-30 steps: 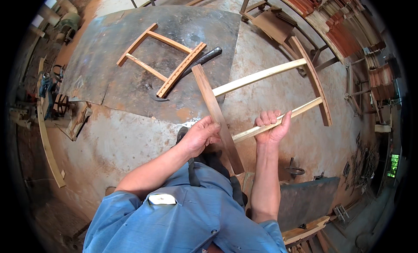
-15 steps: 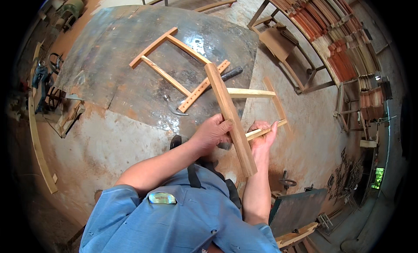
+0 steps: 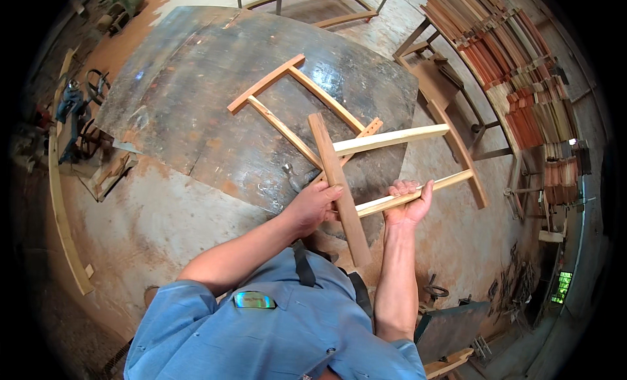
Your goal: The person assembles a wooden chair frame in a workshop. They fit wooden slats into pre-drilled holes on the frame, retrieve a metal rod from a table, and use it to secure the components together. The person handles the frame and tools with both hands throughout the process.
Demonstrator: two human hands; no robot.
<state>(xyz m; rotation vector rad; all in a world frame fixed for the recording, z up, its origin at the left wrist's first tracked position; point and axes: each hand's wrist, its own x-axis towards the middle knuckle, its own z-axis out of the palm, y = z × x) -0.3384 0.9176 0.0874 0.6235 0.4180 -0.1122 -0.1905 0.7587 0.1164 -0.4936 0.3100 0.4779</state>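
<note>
Wood, mid-brown and pale: one open frame (image 3: 418, 135), two bars joined by two rails, held in the air before the blue-shirted body, over the floor (image 3: 163, 216) and the near right part of the dark sheet (image 3: 215, 105).

Grip, left hand (image 3: 315, 207): thumb and fingers closed about the middle of the near bar (image 3: 332, 167); we cannot see all the fingertips.

Grip, right hand (image 3: 408, 203): palm up, fingers curled over the lower rail (image 3: 450, 180), thumb raised along it.

Bearing: we record the rails as running left to right, climbing slightly toward the far right. Both bars cross them on a slant, upper left to lower right. We read the axis along the rails, though the fisheye leaves us unsure which dimension is longer.

Handling: we judge it light for its span, stiff along each member, dry and not slippery. Joints seem the weaker points, should the frame be twisted. Best holds, in our view: mid-bar and mid-rail, one hand to each, as here.

Adjacent items: second frame (image 3: 285, 133), similar in form, lying on the dark sheet, its near end partly hidden behind the near bar; hammer (image 3: 292, 173), metal head showing just beyond the left hand, handle hidden from us
</note>
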